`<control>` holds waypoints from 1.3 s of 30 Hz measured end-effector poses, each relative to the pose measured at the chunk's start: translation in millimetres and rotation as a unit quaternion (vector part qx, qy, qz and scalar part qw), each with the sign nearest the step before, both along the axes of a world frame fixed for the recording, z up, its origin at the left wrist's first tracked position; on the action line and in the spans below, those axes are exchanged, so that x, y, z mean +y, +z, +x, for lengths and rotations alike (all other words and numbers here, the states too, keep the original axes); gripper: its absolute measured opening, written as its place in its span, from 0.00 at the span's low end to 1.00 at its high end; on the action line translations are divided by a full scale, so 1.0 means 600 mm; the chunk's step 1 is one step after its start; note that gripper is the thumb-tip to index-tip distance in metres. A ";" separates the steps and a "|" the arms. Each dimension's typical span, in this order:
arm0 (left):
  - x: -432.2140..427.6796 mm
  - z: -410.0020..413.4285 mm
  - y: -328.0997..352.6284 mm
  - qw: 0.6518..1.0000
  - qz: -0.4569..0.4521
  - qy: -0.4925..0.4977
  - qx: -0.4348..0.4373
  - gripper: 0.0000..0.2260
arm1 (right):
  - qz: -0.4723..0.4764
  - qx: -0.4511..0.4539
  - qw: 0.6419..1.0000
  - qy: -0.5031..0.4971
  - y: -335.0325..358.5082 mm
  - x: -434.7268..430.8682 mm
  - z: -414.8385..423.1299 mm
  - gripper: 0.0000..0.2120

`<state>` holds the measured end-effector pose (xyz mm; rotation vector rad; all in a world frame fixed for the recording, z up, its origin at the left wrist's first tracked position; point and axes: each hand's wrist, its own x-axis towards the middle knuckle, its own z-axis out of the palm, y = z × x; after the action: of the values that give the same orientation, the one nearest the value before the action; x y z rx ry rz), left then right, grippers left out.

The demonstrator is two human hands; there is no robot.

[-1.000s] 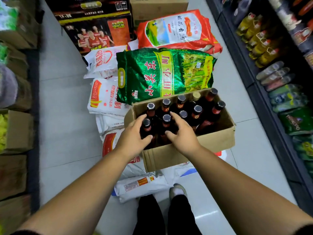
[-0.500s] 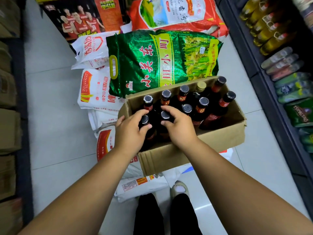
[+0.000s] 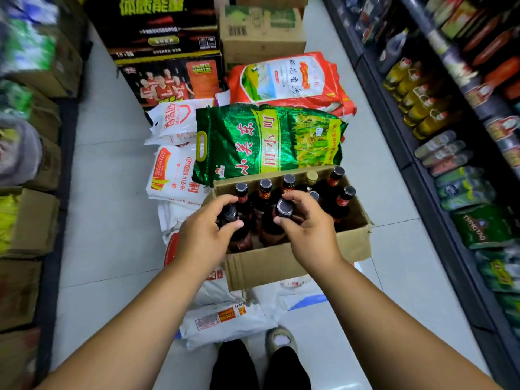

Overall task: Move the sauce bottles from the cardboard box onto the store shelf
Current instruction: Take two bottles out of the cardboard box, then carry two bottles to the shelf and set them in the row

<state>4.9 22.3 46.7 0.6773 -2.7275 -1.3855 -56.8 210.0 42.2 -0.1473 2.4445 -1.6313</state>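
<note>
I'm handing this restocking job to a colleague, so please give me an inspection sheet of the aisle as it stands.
Surface: pale tiled floor; the cardboard box sits on white sacks.
Job's things: sauce bottles stand upright in the box; the store shelf on the right holds oil bottles and packets.
Clutter: green rice bag against the box's far side, red-and-white bag behind it.
Grippers: left hand grips the front-left bottle by its neck; right hand pinches the front-middle bottle at the cap.
Cables: nothing seen.
Surroundings: printed cartons ahead; blurred boxes along the left.
</note>
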 end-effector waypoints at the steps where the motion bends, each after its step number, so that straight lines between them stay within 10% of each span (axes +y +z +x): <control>1: 0.001 0.008 0.025 1.000 -0.001 0.014 0.014 0.18 | -0.013 0.010 1.000 0.003 0.026 0.005 0.003 0.28; 17: -0.043 0.237 0.439 0.955 -0.077 0.205 0.198 0.17 | -0.126 0.183 0.946 0.236 0.429 -0.058 0.091 0.21; 39: -0.573 0.443 0.538 0.966 -0.133 0.156 0.156 0.16 | -0.109 0.157 0.953 0.236 0.468 -0.617 0.278 0.21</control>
<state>270.8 -321.5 369.3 0.7534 -2.3711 -0.9450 110.1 -160.4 322.8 -1.0105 2.1755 -1.7382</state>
